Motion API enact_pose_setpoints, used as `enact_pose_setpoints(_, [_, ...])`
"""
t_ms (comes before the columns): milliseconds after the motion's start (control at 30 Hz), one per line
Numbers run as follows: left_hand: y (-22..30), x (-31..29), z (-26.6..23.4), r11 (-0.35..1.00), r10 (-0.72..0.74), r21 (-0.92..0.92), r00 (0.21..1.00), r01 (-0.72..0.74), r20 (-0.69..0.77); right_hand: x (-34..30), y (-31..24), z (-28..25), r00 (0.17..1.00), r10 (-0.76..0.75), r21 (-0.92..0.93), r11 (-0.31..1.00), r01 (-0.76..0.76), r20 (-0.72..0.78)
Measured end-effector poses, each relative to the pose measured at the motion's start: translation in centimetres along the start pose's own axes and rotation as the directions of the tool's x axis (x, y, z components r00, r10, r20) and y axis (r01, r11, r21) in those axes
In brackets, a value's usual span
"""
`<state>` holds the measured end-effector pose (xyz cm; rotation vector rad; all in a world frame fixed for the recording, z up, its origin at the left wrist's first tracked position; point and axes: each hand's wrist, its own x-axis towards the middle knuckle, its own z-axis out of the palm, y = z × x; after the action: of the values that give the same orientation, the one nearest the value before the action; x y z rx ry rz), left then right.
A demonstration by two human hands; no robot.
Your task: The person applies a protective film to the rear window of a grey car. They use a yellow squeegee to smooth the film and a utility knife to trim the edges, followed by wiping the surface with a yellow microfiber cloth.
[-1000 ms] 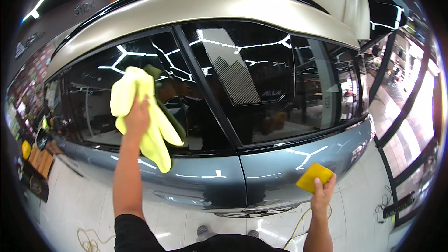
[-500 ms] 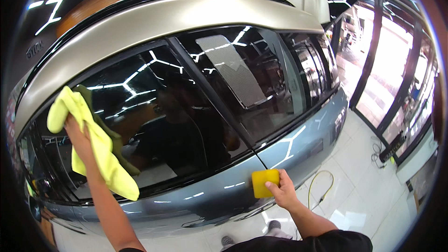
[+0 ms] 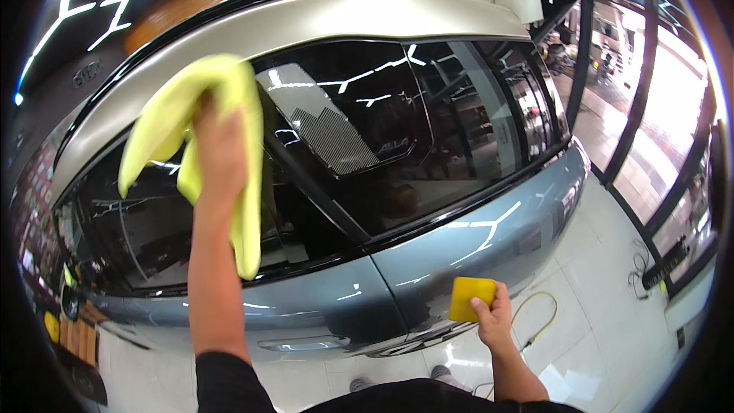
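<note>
My left hand (image 3: 219,145), blurred by motion, grips a bright yellow-green cloth (image 3: 233,76) at the upper edge of the car's dark side window (image 3: 153,237). Folds of the cloth hang on both sides of the hand, and one long end drops to the window's lower edge. My right hand (image 3: 497,320) holds a flat, square yellow pad (image 3: 471,300) by its right edge, thumb on its face. The pad is in front of the blue-grey car door (image 3: 344,298); whether it touches the paint I cannot tell.
Above the windows runs the car's pale gold roof (image 3: 367,15). A yellow cable (image 3: 552,306) curls on the white tiled floor (image 3: 581,283) at the right. Beyond stand glass doors with dark frames (image 3: 642,69). A wooden pallet (image 3: 79,343) lies at the lower left.
My left hand has swept the cloth right and up across the window. My right hand, with the pad, shows slightly farther right. The whole view has also shifted.
</note>
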<state>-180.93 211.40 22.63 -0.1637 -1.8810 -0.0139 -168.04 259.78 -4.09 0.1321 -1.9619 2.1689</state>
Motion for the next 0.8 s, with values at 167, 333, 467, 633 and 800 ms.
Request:
enact_pose_setpoints(167, [15.7, 8.6, 3.6, 0.974, 0.03, 0.193, 0.915, -0.116, 0.402, -1.7, 0.6, -8.1, 0.994, -0.027, 0.043, 0.999, 0.031, -0.106])
enact_pose_setpoints(333, [31.5, 6.4, 4.6, 0.925, 0.083, -0.367, 0.887, 0.102, 0.455, -1.8, 0.4, -12.2, 0.982, 0.109, 0.154, 0.984, -0.085, -0.156])
enact_pose_setpoints(467, [16.9, 6.0, 6.3, 0.976, 0.181, 0.109, 0.98, -0.19, 0.088, -1.2, 0.4, -13.0, 0.999, 0.033, 0.088, 0.995, -0.036, 0.043])
enact_pose_setpoints(633, [5.0, 6.0, -2.1, 0.857, -0.137, 0.496, 0.99, 0.139, -0.042, -1.7, 1.0, -15.0, 0.997, 0.063, 0.1, 0.993, -0.059, -0.041])
enact_pose_setpoints(800, [17.9, -4.3, 1.5, 0.931, -0.236, 0.36, 0.846, 0.056, 0.477, -1.5, 1.8, -14.3, 0.985, 0.15, 0.087, 0.986, -0.143, -0.085])
